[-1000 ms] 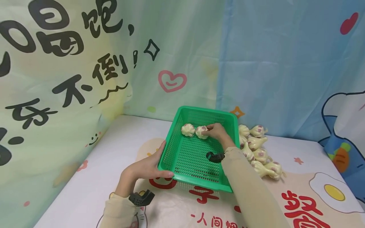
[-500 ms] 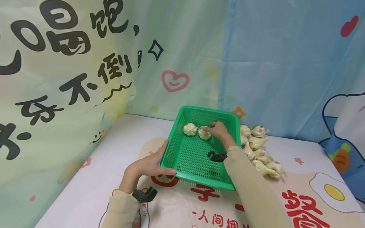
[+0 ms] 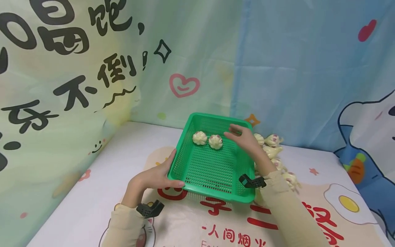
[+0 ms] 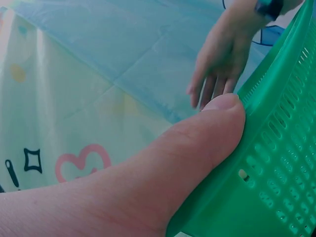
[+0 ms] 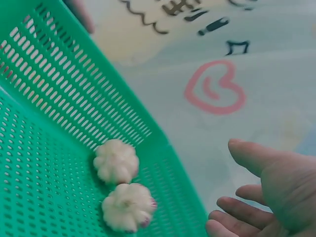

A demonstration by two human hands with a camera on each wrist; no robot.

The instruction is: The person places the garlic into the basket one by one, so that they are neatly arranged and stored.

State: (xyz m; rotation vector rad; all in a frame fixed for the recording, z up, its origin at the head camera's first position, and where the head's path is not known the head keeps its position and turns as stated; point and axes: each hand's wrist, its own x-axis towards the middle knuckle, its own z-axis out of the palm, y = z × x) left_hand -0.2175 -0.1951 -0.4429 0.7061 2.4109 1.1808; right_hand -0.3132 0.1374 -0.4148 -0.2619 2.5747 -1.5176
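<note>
A green plastic basket with slotted walls stands on the table. Two pale garlic bulbs lie side by side at its back left; the wrist view on the right shows the second bulb with purple streaks. My left hand holds the basket's front left corner, thumb along the rim and fingers against the left wall, partly hidden. My right hand hovers over the basket's right side, just right of the bulbs, with its fingers apart and nothing in them.
Several more garlic bulbs lie in a pile outside the basket's right wall, partly behind the right forearm. A printed cloth covers the table. Behind and to the left hang printed curtains.
My right hand has let go of the right-hand garlic bulb and moved up and right from it. That bulb stays in the basket beside the other. The left hand keeps its hold.
</note>
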